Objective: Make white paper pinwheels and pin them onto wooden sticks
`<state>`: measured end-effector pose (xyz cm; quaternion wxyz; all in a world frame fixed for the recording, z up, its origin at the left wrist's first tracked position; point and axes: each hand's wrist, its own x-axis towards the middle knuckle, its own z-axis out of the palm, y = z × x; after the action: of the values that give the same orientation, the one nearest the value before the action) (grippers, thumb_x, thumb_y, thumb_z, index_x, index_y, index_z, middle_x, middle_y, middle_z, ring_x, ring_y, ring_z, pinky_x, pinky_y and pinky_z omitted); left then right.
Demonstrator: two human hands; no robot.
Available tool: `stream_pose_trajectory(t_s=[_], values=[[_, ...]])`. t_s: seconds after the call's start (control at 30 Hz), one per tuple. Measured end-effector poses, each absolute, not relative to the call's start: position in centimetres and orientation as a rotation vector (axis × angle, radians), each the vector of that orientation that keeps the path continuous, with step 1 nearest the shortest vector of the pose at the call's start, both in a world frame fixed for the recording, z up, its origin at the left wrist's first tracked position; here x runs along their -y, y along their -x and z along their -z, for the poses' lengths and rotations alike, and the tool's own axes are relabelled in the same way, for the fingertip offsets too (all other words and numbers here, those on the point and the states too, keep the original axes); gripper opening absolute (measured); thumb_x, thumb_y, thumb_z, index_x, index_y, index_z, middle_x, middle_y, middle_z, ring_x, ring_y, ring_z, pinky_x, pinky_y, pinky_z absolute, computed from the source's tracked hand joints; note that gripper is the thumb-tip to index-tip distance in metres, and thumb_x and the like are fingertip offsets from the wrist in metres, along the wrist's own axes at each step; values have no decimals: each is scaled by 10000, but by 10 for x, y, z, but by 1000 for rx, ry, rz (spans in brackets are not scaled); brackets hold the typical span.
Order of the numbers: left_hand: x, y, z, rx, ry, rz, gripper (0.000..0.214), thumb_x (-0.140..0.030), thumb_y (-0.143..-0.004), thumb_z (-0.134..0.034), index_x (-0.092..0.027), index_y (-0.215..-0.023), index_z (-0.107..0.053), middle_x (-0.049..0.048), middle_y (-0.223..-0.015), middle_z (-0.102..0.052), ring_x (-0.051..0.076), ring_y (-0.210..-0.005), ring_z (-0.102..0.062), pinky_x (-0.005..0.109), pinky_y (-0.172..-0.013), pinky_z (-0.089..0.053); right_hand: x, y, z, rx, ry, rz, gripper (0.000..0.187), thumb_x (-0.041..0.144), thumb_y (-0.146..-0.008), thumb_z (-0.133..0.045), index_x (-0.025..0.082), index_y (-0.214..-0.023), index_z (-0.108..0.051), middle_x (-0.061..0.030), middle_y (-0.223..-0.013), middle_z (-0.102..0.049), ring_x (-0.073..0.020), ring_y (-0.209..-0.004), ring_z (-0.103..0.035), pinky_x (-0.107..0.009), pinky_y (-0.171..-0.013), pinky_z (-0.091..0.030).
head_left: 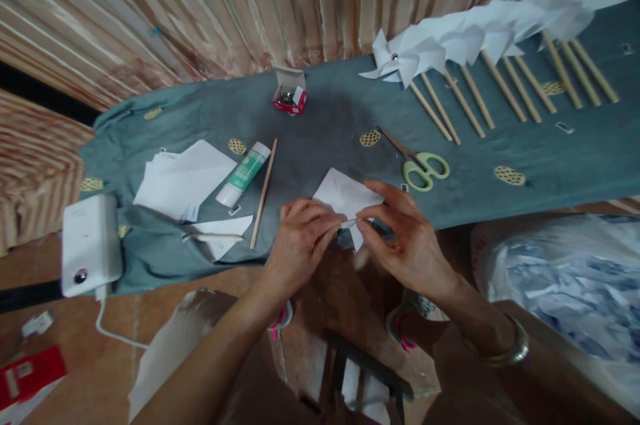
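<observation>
Both of my hands meet over the near edge of a grey-blue cloth-covered board (325, 125). My left hand (300, 241) and my right hand (400, 238) each pinch the near tip of a folded white paper square (345, 195), fingers closed, thumbs nearly touching. A thin pale strip shows between the fingertips. A bangle sits on my right wrist (505, 348).
Green-handled scissors (423, 168) lie right of the paper. A glue stick (245, 171), a wooden stick (263, 191) and loose white sheets (180, 178) lie to the left. A red pin box (290, 95) stands behind. Several finished paper pinwheels on sticks (480, 38) line the far right. A white device (90, 245) rests at the left end.
</observation>
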<state>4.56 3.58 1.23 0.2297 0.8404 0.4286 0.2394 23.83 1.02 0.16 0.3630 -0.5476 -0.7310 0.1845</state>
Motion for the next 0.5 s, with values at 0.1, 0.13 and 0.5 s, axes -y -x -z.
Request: stream_pose_trajectory(t_s=[0.1, 0.13, 0.5], values=[[-37, -47, -12, -1205, -2301, -649, 188, -247, -930, -528, -223, -1012, -696, 27, -895, -708, 187, -933, -566, 363, -815, -345, -11, -235, 0, 1853, 1444, -497, 76, 237, -874, -584, 209, -860, -653, -143, -1297, -577, -285, -1215, -537, -499, -1003, -448], [-37, -47, -12, -1213, -2296, -643, 186, -245, -929, -530, -223, -1015, -694, 27, -896, -710, 188, -934, -568, 365, -819, -345, -12, -234, 1, 1846, 1454, -503, 78, 242, -874, -586, 214, -852, -655, -135, -1301, -576, -285, -1220, -534, -502, -1007, -445], [-35, -46, -7, -1291, -2209, -751, 124, -238, -855, -644, -220, -972, -683, 12, -824, -731, 194, -865, -616, 381, -829, -386, -14, -228, 3, 1821, 1506, -496, 68, 219, -847, -603, 233, -795, -646, -100, -1295, -579, -296, -1214, -541, -529, -1003, -444]])
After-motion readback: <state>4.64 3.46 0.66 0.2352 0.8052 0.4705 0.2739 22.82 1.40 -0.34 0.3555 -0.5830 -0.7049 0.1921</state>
